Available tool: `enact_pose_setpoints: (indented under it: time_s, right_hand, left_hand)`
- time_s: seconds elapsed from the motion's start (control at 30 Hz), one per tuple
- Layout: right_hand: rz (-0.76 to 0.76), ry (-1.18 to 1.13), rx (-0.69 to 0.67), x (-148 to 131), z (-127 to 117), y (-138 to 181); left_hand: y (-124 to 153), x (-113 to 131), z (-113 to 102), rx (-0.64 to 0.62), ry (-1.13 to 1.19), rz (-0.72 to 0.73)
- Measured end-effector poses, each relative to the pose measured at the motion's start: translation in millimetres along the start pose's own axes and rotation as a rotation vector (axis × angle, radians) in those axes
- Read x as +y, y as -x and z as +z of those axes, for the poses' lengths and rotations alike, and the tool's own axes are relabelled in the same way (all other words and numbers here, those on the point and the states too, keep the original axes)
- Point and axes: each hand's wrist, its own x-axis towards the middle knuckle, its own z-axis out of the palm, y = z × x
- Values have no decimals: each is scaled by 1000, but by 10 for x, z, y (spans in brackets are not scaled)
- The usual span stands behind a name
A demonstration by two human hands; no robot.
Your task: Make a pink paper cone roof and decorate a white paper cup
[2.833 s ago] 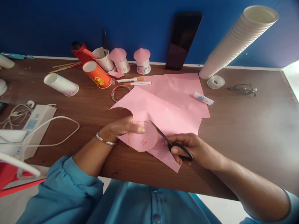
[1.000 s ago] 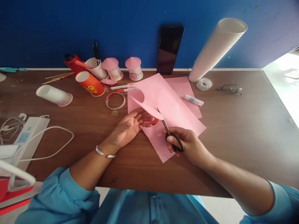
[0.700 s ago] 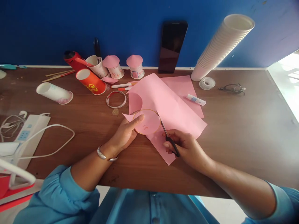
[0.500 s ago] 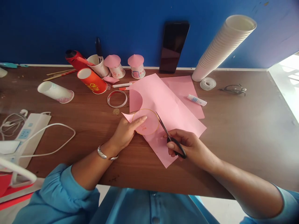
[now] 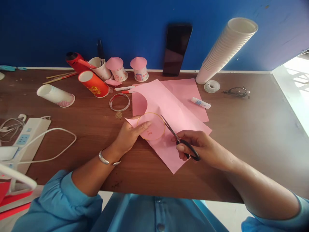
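Two hands work close together at the near middle of the table [image 5: 241, 135]. The left hand [image 5: 130, 137] is mostly open, its fingers [image 5: 145, 125] stretched out nearly flat and pressing on the left part of a circle [image 5: 154, 130] drawn in yellow on a pink sheet [image 5: 173, 154]; whether the thumb is tucked under the paper cannot be told. A silver bracelet [image 5: 106, 159] sits on that wrist. The right hand [image 5: 201, 149] is closed around the black handles of the scissors [image 5: 180, 140], whose blades reach up and left to the right edge of the circle; how far the blades are parted cannot be made out. The pink sheet lies flat, one corner near the table's front edge, with a round piece cut out just beyond the circle. A second pink sheet [image 5: 185, 91] lies partly under it, farther back, and a glue tube [image 5: 200, 103] rests on that sheet's right edge. Left of the sheets lies a clear ring [image 5: 119, 102], with two markers [image 5: 124, 88] beyond it. Farther left, a red cup [image 5: 94, 84] and a white cup [image 5: 56, 95] lie on their sides. Two small cups with pink roofs [image 5: 138, 68] stand at the far edge, a phone [image 5: 177, 48] leans against the blue wall, and a tall stack of white cups [image 5: 225, 50] leans at far right beside a tape roll [image 5: 211, 86].
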Motion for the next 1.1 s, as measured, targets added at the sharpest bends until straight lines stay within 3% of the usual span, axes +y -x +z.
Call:
enact_pose_setpoints:
  time_s: [0.77,1.1]
  right_hand:
    - [-9,3,8,75,36,-92]
    - [-67,-39,-6,134,54,-106]
  left_hand:
    - [32,65,-42,-124,-109,-12]
    - [46,69,-33,-144,-32,-64]
